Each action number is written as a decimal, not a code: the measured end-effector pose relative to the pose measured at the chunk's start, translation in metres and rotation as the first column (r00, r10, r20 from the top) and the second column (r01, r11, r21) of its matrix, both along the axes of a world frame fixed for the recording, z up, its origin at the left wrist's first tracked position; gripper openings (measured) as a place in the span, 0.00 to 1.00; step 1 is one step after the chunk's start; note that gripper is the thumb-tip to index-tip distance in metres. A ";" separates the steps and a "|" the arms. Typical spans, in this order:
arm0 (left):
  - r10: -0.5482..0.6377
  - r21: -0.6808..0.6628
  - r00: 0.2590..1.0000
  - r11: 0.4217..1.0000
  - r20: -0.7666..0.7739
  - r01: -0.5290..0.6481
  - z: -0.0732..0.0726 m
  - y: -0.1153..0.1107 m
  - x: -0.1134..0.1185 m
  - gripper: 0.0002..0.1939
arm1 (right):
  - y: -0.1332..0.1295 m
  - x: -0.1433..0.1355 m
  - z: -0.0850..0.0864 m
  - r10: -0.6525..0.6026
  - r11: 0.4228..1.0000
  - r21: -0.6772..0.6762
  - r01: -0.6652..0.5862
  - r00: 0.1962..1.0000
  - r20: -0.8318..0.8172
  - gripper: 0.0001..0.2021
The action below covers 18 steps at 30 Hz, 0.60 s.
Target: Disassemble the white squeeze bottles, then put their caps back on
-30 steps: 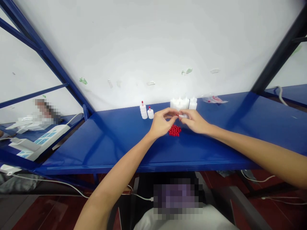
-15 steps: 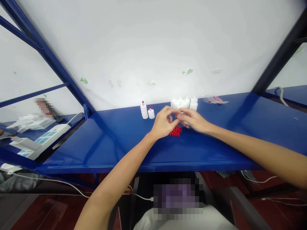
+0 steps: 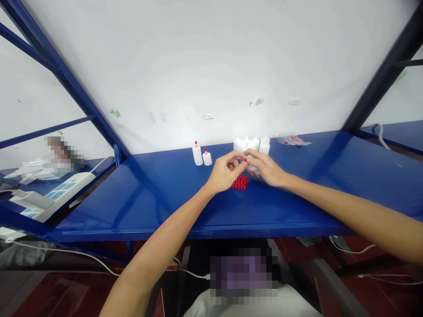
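Note:
My left hand (image 3: 226,171) pinches a small red cap (image 3: 245,160) between thumb and fingertips. My right hand (image 3: 267,167) is closed round a white squeeze bottle (image 3: 254,169), mostly hidden by the fingers. The cap is at the bottle's tip, and the fingertips of both hands meet there. Just below, a cluster of red caps (image 3: 240,182) lies on the blue table (image 3: 158,189). Behind my hands stand several uncapped white bottles (image 3: 246,144), partly covered. To the left are white bottles with red caps (image 3: 197,155), upright near the wall.
A clear plastic bag with red bits (image 3: 294,140) lies at the back right. On the left are a white power strip (image 3: 61,193) and a pile of white boxes (image 3: 42,169) on another surface. Blue metal posts (image 3: 79,92) frame the table, and a white wall rises behind.
The red cap now shows between my left fingertips at the bottle's tip. Both hands stay together in nearly the same place; the view has shifted slightly.

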<state>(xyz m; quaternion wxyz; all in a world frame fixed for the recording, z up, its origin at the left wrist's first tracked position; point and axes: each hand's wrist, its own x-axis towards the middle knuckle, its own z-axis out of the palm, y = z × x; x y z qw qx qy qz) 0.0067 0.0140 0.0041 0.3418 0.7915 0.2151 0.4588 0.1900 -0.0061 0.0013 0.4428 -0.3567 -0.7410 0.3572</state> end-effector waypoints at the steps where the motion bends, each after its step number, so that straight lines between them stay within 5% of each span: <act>1: 0.034 -0.033 0.998 0.999 0.061 -0.032 0.003 0.002 -0.001 0.10 | 0.001 0.001 0.000 -0.029 0.999 0.029 0.029 1.000 0.009 0.16; 5: 0.316 -0.145 0.914 0.947 0.252 -0.288 0.016 0.019 -0.017 0.09 | 0.000 0.002 0.005 -0.123 0.987 0.112 0.118 0.992 0.041 0.17; 9: 0.559 -0.200 0.812 0.826 0.167 -0.528 0.022 0.041 -0.046 0.10 | -0.004 0.004 0.010 -0.193 0.975 0.128 0.183 0.979 0.068 0.11; 13: 0.640 -0.141 0.767 0.763 0.035 -0.631 0.017 0.054 -0.063 0.13 | -0.002 0.015 0.011 -0.283 0.934 0.208 0.291 0.957 -0.066 0.12; 18: 0.671 -0.043 0.737 0.736 -0.075 -0.675 0.009 0.063 -0.064 0.13 | 0.011 0.034 0.019 -0.476 0.817 0.303 0.491 0.870 -0.126 0.14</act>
